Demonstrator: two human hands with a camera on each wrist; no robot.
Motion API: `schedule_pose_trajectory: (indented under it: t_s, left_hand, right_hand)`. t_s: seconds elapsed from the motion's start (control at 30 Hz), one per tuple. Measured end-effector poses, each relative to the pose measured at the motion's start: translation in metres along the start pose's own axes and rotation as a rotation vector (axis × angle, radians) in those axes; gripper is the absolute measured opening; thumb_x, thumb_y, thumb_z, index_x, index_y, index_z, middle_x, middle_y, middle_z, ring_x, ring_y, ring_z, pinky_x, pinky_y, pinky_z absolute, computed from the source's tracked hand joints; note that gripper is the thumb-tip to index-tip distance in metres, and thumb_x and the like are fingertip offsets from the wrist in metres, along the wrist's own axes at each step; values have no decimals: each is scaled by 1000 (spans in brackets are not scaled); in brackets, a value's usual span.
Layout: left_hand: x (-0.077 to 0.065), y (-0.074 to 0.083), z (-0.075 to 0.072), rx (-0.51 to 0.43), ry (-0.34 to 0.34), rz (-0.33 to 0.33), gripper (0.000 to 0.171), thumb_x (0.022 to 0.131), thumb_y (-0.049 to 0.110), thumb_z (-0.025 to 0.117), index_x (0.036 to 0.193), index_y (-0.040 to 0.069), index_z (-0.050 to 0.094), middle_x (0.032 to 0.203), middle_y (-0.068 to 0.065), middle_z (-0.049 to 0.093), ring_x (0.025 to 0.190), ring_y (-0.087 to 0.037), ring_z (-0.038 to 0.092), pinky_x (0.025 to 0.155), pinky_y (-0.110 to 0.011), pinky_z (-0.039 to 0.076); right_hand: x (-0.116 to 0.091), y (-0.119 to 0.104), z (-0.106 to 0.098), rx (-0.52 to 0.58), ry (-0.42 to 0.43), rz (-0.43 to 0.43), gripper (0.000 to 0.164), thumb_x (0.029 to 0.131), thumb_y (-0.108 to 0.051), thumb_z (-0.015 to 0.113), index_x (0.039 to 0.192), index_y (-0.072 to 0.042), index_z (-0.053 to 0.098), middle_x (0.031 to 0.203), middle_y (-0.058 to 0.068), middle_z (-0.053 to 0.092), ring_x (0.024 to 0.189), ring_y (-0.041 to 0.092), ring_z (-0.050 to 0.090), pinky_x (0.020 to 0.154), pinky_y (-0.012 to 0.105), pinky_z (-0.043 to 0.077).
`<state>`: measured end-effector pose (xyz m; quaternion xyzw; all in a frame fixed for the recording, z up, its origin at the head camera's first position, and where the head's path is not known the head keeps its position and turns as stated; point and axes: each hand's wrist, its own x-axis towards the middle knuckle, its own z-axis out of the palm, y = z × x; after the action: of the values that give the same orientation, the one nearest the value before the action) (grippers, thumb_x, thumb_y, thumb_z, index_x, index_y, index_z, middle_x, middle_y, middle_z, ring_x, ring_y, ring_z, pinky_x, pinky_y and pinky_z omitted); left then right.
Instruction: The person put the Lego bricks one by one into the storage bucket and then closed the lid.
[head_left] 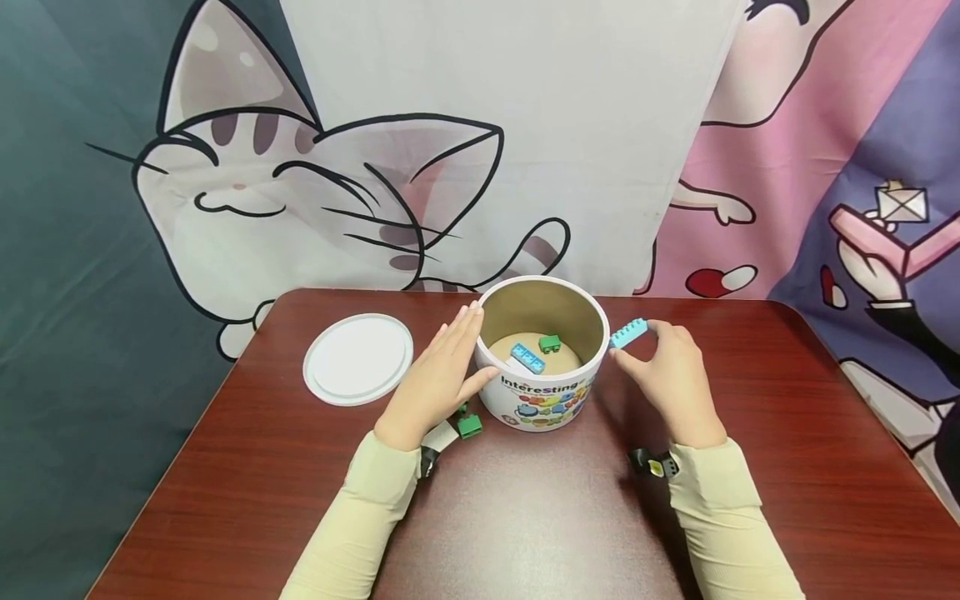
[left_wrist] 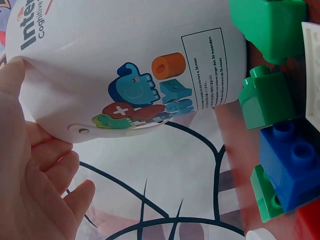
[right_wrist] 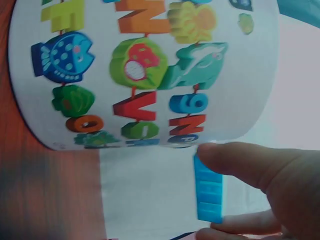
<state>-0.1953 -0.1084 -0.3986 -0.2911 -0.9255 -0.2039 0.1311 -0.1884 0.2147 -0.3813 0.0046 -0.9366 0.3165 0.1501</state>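
A white printed bucket (head_left: pixel 542 408) stands upright on the table, with a blue block (head_left: pixel 527 358) and a small green block (head_left: pixel 550 343) on its bottom. My left hand (head_left: pixel 435 375) lies along the bucket's left side, fingers extended, its fingertips up at the rim and its thumb toward the front. To the right of the bucket, my right hand (head_left: pixel 675 379) pinches a long light-blue building block (head_left: pixel 628 333) between thumb and fingers, close beside the rim. The same light-blue block (right_wrist: pixel 208 192) hangs below the thumb in the right wrist view.
A round white lid (head_left: pixel 358 360) lies left of the bucket. Beneath my left wrist, partly hidden, are green blocks (left_wrist: pixel 267 100), a dark blue block (left_wrist: pixel 287 162), a red block (left_wrist: pixel 307 222) and a white piece (left_wrist: pixel 312 75). A cartoon-printed cloth (head_left: pixel 600 150) hangs behind the table.
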Motion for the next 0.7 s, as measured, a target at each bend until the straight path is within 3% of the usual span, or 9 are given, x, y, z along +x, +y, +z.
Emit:
schedule_pose_trajectory:
  t_s: [0.33, 0.53, 0.7]
  left_hand:
    - [1, -1, 1, -6, 1, 4, 80, 102, 44, 58, 159, 0, 24, 167, -13, 22, 155, -24, 17, 123, -49, 23]
    - [1, -2, 1, -7, -3, 1, 79, 103, 44, 57, 159, 0, 24, 167, -13, 22, 155, -23, 16, 123, -49, 24]
    - [1, -1, 0, -9, -3, 0, 79, 103, 45, 57, 159, -1, 25, 166, -13, 22, 155, -24, 17, 123, -49, 23]
  right_hand:
    - [-3, -14, -9, 142, 219, 45, 63, 83, -29, 83, 132, 4, 62, 118, 26, 63, 112, 41, 57, 97, 56, 45]
    - [-6, -27, -9, 214, 278, -39, 60, 80, -22, 87, 132, -3, 66, 120, 17, 67, 113, 31, 63, 97, 47, 48]
    - [-10, -40, -6, 231, 286, -134, 60, 77, -17, 90, 131, -4, 67, 119, 14, 67, 110, 28, 65, 94, 33, 47]
